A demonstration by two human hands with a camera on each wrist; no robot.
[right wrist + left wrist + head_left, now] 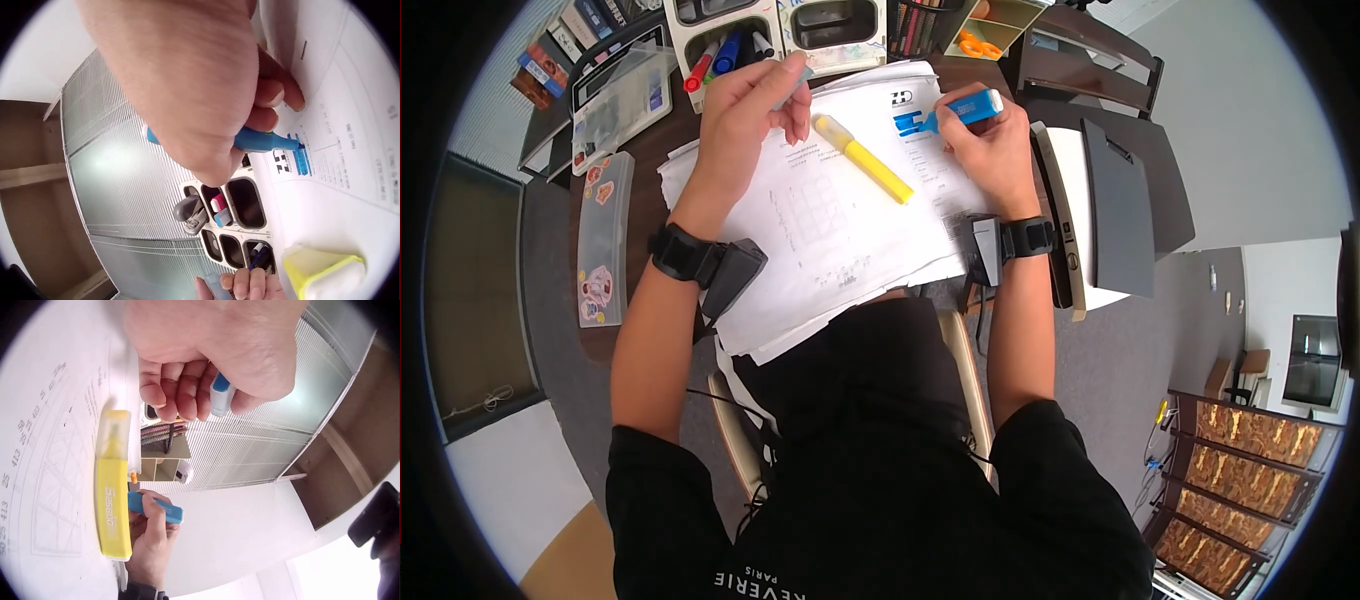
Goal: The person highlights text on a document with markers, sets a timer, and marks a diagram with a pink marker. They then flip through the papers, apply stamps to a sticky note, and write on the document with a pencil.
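My right hand (pixel 990 150) grips an uncapped blue highlighter (pixel 970 106). Its tip is down at the printed sheet, right at some blue strokes (pixel 302 159) beside a black logo. My left hand (pixel 735 125), raised over the papers' far left part, pinches a translucent cap (pixel 221 395) with a blue end between thumb and fingers. Between the hands a capped yellow highlighter (pixel 870 165) lies slantwise on the stack of papers (pixel 850 225), which bears a faint line drawing and figures.
At the back stands a white desk organizer (pixel 868 54) with markers in its compartments. Orange scissors (pixel 980 46) sit in a holder to its right. A stickered plastic case (pixel 605 245) lies along the left edge; a dark grey folder (pixel 1118 210) is on the right.
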